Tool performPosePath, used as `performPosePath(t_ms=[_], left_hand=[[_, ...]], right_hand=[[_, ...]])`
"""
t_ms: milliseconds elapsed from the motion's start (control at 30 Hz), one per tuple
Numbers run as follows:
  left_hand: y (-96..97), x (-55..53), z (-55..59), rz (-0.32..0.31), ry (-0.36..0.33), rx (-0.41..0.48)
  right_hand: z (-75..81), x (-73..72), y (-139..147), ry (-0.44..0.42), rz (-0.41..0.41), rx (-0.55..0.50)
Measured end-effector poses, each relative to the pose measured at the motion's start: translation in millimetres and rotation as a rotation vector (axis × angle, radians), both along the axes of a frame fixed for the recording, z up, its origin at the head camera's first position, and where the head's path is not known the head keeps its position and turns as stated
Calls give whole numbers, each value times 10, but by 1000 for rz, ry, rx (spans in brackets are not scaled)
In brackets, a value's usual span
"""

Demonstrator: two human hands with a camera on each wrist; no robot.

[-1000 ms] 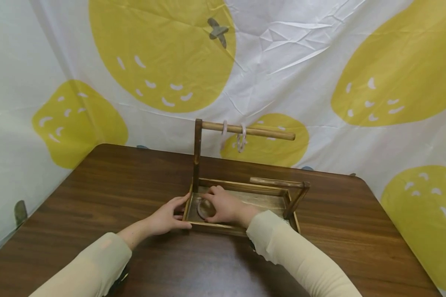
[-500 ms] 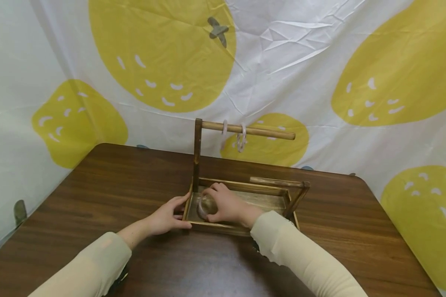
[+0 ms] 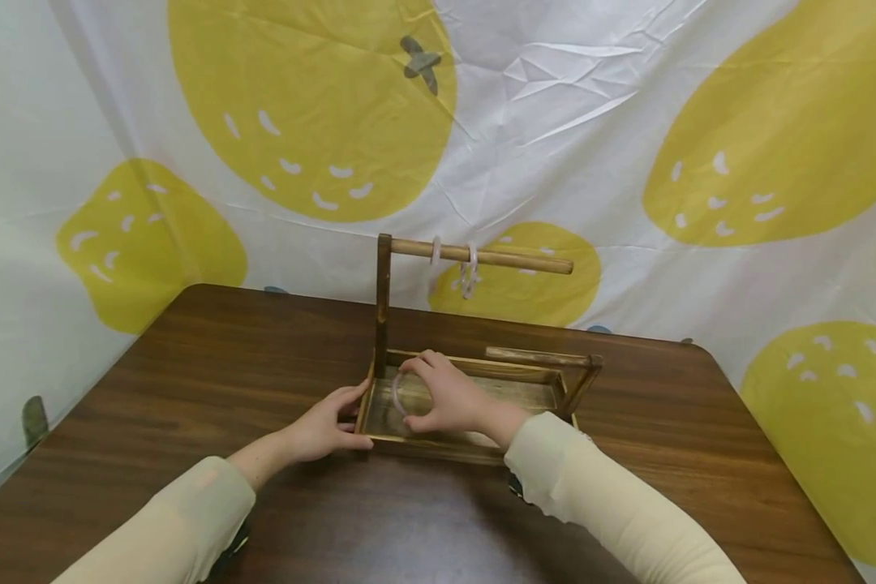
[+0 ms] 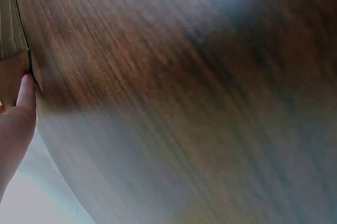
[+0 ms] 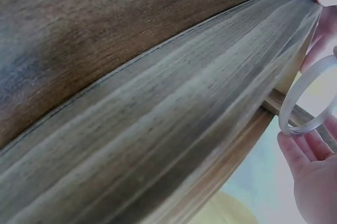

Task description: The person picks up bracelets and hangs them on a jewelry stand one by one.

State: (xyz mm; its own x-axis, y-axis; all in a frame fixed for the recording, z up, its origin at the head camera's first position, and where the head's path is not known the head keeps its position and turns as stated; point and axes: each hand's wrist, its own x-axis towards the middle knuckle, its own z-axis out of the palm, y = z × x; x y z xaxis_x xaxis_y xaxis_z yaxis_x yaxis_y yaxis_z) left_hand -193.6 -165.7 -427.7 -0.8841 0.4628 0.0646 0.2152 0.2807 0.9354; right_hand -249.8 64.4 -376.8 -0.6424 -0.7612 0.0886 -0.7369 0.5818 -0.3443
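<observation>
In the head view, my right hand (image 3: 456,397) pinches a pale, translucent bangle (image 3: 396,396) between thumb and fingers. The bangle stands tilted over the left part of a wooden jewelry stand's tray (image 3: 438,448). Fingers on opposite edges of the bangle (image 5: 290,97) show in the right wrist view. My left hand (image 3: 317,428) grips the tray's left end, its thumb at the front corner; in the left wrist view a digit of the left hand (image 4: 16,129) lies against the wood. Pale bangles (image 3: 472,268) hang from the stand's upper rod (image 3: 526,261).
A tall post (image 3: 383,300) rises from the tray's left end and bears the upper rod, whose right end is free. A lower rod (image 3: 533,357) extends left from a short post (image 3: 580,389). Behind the brown table (image 3: 212,365) hangs a lemon-print cloth (image 3: 569,122).
My right hand has raised the bangle from the tray floor and drawn it slightly right. The left hand keeps its place at the tray's end. The head view has shifted a little.
</observation>
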Motion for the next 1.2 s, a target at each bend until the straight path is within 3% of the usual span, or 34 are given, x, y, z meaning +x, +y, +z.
performPosePath(t_ms=[167, 800, 1200], left_hand=[[24, -13, 9, 25, -58, -16], [10, -43, -34, 30, -47, -32], [21, -22, 8, 40, -46, -46]], right_hand=[[49, 52, 19, -11, 25, -13], [248, 152, 55, 21, 55, -178], [438, 209, 110, -31, 75, -305]])
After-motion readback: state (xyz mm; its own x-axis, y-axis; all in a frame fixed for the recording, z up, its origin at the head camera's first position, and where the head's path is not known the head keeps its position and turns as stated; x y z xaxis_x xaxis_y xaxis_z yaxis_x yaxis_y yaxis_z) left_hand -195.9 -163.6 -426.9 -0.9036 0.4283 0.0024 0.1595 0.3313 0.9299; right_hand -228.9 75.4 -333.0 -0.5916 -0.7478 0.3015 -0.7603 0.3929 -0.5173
